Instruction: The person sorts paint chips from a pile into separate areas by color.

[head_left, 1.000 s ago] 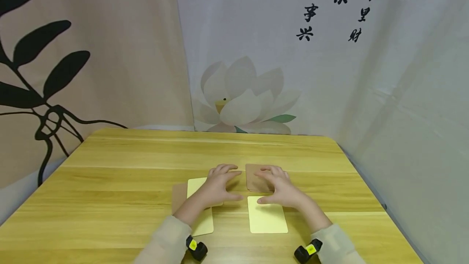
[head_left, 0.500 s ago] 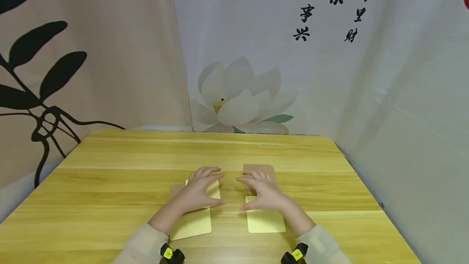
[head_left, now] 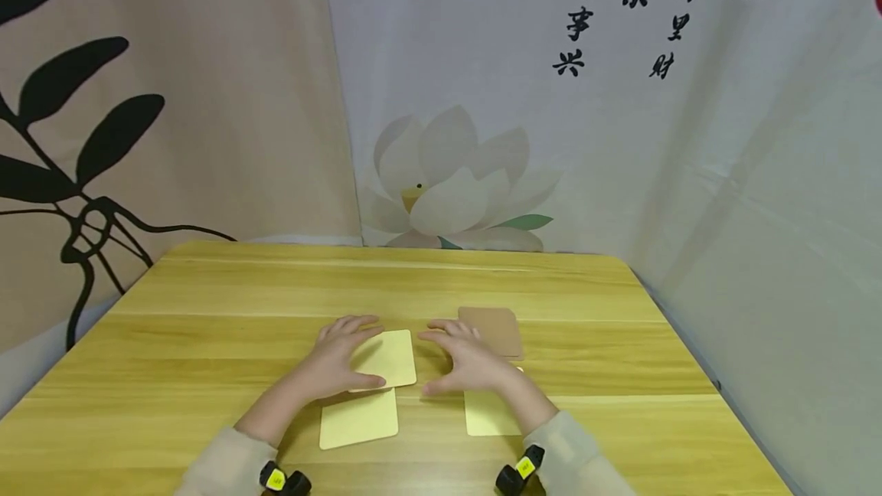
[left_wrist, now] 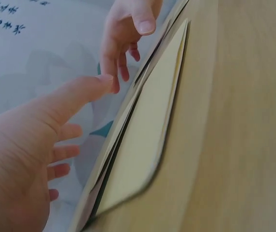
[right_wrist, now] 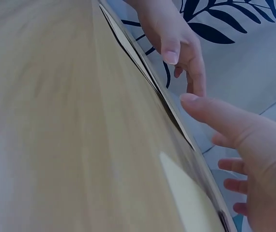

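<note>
My left hand [head_left: 336,360] hovers over the left-hand cards, fingers spread and thumb apart, holding nothing. A pale yellow card [head_left: 387,357] lies under its fingers and overlaps the top edge of another yellow card [head_left: 358,421] nearer the person. Facing it, my right hand [head_left: 463,363] is also spread, its fingertips over bare wood between the two groups of cards. Behind that hand is a brown card [head_left: 494,331]. A yellow card [head_left: 485,418] is partly covered by the right wrist. In the left wrist view a yellow card [left_wrist: 140,137] shows edge-on below the thumb.
The cards lie on a wooden table [head_left: 606,350] with rounded far corners. A hanging cloth printed with a lotus [head_left: 455,190] and dark characters stands behind it. Black wrist cameras [head_left: 513,477] are strapped over the light sleeves [head_left: 579,458].
Both hands have swung to the left, the right one leaving the brown card uncovered. The brown card at the far left, seen before, is now hidden by the left hand.
</note>
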A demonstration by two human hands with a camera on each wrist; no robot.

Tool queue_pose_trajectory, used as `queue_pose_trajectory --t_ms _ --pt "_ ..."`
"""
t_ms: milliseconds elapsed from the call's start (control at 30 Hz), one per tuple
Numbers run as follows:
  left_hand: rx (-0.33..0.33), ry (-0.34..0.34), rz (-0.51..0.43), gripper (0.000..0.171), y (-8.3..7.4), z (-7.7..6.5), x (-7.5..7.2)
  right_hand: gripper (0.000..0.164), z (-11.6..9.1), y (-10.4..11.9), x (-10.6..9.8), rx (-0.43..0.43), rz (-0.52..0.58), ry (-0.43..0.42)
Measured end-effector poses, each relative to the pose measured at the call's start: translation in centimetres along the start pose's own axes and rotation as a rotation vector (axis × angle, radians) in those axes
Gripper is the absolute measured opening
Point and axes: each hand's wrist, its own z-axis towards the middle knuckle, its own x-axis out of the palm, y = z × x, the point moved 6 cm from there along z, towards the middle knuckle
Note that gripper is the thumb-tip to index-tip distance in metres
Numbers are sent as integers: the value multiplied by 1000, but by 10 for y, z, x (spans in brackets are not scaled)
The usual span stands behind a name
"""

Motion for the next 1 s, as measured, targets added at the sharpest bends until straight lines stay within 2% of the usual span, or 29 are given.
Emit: queue_pose_trajectory --t_ms 300,500,700,1000 --pt "-30 9 -3 85 16 -15 -6 88 16 7 12 -15 -54 16" --pt "-36 18 13 86 20 -21 -9 87 22 11 17 -28 -62 38" --pt "-57 31 13 85 24 -24 -9 86 25 11 19 -4 -30 63" --pt "-79 56 3 85 28 -25 -7 86 30 8 22 0 -66 72"
